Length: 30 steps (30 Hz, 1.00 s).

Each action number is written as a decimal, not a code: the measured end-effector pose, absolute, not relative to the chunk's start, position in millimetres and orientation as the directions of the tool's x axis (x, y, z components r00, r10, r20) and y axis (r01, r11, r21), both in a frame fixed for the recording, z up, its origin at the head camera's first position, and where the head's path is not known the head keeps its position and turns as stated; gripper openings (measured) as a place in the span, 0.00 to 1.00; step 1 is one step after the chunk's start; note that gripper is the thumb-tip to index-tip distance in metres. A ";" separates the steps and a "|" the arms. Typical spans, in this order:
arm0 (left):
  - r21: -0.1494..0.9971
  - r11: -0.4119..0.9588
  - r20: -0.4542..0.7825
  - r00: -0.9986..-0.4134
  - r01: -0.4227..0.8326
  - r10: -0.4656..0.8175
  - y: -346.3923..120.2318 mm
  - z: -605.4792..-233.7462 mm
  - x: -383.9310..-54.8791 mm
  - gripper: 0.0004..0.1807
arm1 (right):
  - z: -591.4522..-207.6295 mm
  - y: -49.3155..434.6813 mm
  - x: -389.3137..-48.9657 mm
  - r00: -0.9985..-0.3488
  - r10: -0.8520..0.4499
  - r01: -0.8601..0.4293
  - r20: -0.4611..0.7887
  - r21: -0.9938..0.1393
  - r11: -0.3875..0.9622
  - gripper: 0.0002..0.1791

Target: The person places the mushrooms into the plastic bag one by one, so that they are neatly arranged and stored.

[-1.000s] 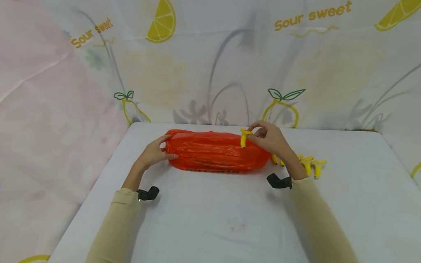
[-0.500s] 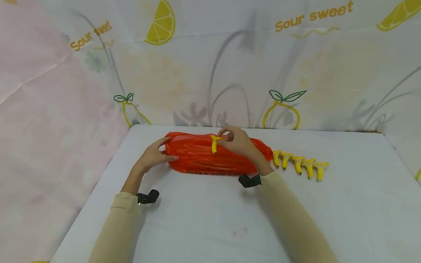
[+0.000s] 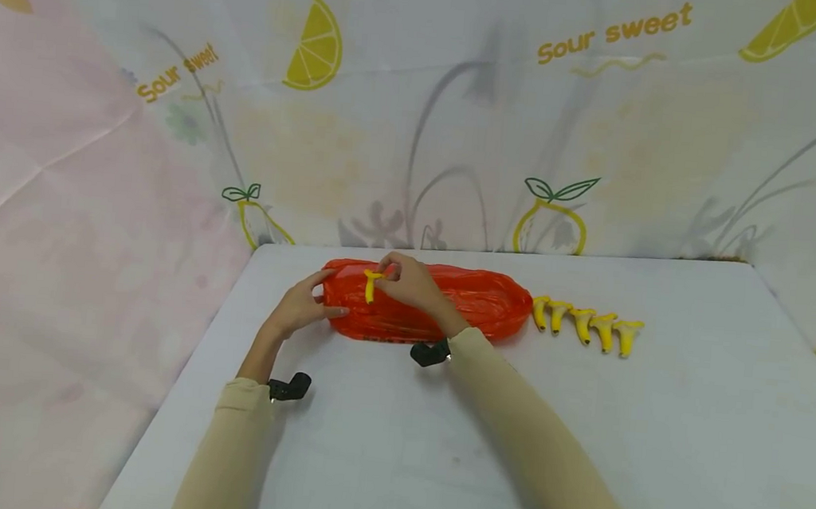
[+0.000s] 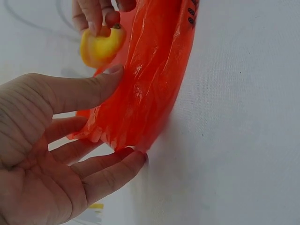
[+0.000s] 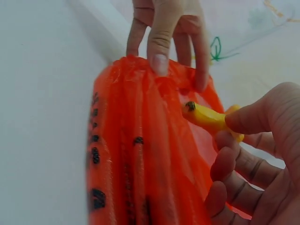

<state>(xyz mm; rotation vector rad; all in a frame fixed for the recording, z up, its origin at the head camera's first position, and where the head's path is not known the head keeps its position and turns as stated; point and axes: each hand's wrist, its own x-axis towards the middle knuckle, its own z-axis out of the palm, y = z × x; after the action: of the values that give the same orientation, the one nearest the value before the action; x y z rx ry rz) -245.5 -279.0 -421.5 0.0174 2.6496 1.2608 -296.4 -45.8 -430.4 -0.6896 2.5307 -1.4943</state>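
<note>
A crinkled red plastic bag (image 3: 487, 299) lies lengthwise on the table. At its left end my left hand (image 3: 298, 303) holds the bag, the thumb on one side and the fingers spread along the edge, as the left wrist view shows. My right hand (image 3: 409, 282) is over the left part of the bag. Between thumb and fingertips it pinches a small yellow banana-like piece (image 5: 208, 118) with a dark tip and a flared end. In the head view the piece hangs with its narrow end down, close to my left hand.
Several similar yellow pieces (image 3: 581, 324) lie in a row on the white table (image 3: 379, 436), just right of the bag. A printed lemon-pattern cloth (image 3: 387, 149) rises behind the table and along its sides.
My right hand has moved left over the bag with the yellow piece, from the bag's right part to near my left hand. The left hand keeps its hold on the bag's end.
</note>
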 end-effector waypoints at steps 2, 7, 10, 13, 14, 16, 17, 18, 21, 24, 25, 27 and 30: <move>0.771 0.634 -0.175 -0.979 -0.070 0.105 -278.3 -421.1 -244.2 0.47 | -434.1 -51.5 -295.1 -0.900 -0.418 -0.306 0.119 -0.856 0.416 0.09; 0.762 0.642 -0.183 -0.979 -0.082 0.092 -278.2 -422.8 -243.1 0.47 | -441.6 -63.6 -292.7 -0.913 -0.394 -0.298 0.104 -0.830 0.472 0.10; 0.747 0.660 -0.185 -0.979 -0.080 0.090 -277.4 -423.9 -243.4 0.47 | -445.1 -69.4 -291.8 -0.903 -0.418 -0.319 0.096 -0.803 0.504 0.10; 0.739 0.670 -0.179 -0.980 -0.076 0.086 -275.7 -424.2 -243.8 0.47 | -447.2 -72.8 -290.7 -0.898 -0.426 -0.339 0.108 -0.787 0.515 0.09; 0.737 0.672 -0.178 -0.980 -0.075 0.085 -275.3 -424.2 -243.8 0.47 | -447.9 -73.4 -290.3 -0.899 -0.424 -0.340 0.109 -0.784 0.519 0.09; 0.731 0.678 -0.175 -0.981 -0.073 0.083 -275.1 -423.9 -243.3 0.47 | -449.1 -73.8 -289.5 -0.900 -0.424 -0.340 0.103 -0.774 0.534 0.09; 0.730 0.679 -0.173 -0.982 -0.073 0.080 -275.2 -424.0 -243.1 0.47 | -449.7 -73.7 -289.2 -0.901 -0.424 -0.338 0.098 -0.769 0.542 0.09; 0.728 0.682 -0.173 -0.982 -0.073 0.080 -275.1 -423.9 -242.7 0.47 | -450.4 -73.4 -289.2 -0.900 -0.426 -0.339 0.091 -0.760 0.554 0.09; 0.720 0.690 -0.173 -0.982 -0.074 0.075 -275.0 -423.7 -242.4 0.47 | -450.1 -72.2 -288.3 -0.894 -0.439 -0.358 0.083 -0.723 0.591 0.10; 0.717 0.694 -0.175 -0.981 -0.072 0.079 -273.9 -423.4 -243.2 0.47 | -446.1 -70.2 -288.6 -0.886 -0.454 -0.395 0.096 -0.672 0.626 0.12; 0.717 0.694 -0.175 -0.981 -0.067 0.086 -273.5 -422.9 -243.8 0.47 | -443.6 -68.9 -288.7 -0.883 -0.458 -0.405 0.102 -0.657 0.636 0.13; 0.718 0.695 -0.170 -0.980 -0.049 0.107 -272.8 -422.6 -245.1 0.47 | -438.6 -65.3 -289.7 -0.880 -0.463 -0.419 0.106 -0.632 0.652 0.14; 0.719 0.694 -0.169 -0.980 -0.047 0.108 -273.2 -422.9 -246.3 0.47 | -429.6 -55.1 -291.4 -0.875 -0.475 -0.424 0.095 -0.627 0.653 0.18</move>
<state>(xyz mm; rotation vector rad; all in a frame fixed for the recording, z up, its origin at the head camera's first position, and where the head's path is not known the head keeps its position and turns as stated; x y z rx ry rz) -246.3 -273.2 -422.9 0.0493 2.7047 1.1563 -291.4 -55.1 -429.6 -0.7588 2.7856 -1.0267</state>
